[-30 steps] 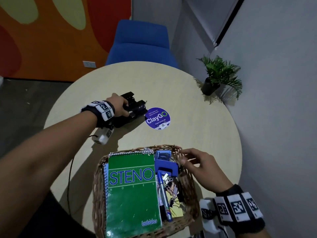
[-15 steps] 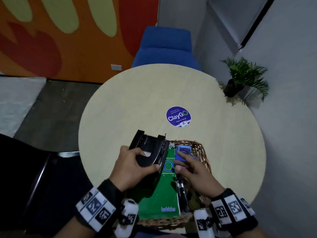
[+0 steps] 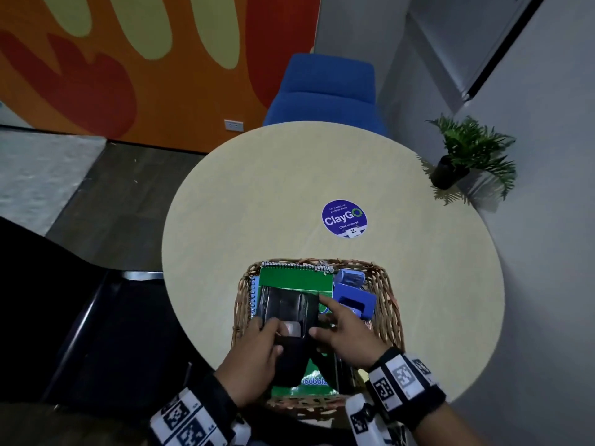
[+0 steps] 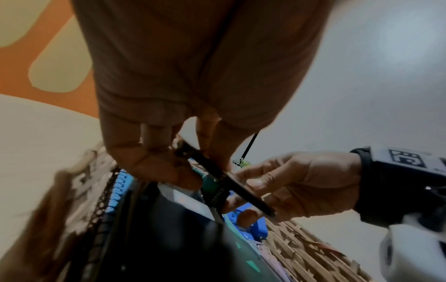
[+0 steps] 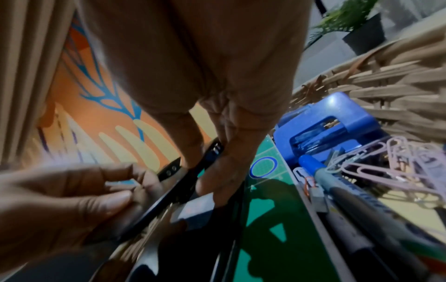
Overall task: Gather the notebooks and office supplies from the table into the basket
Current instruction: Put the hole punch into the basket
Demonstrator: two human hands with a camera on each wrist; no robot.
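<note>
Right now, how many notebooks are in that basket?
2. A green steno notebook lies on top of the pile in the basket. A blue-edged spiral notebook sits beneath it, showing only along its left edge. More could be hidden underneath.

Brown woven wicker basket [image 3: 388,304] at the near edge of the round beige table [image 3: 289,188]. Inside, a green spiral-bound steno notebook [image 3: 296,280] lies flat on a blue-edged spiral notebook [image 3: 255,286]. Black metal hole punch [image 3: 286,307] over the green cover, gripped by the left hand [image 3: 254,358] and pinched at its right edge by the right hand [image 3: 347,336]. On the right side: blue plastic punch [image 3: 354,299], blue-capped marker [image 5: 311,162], pink paper clips [image 5: 386,156].
</note>
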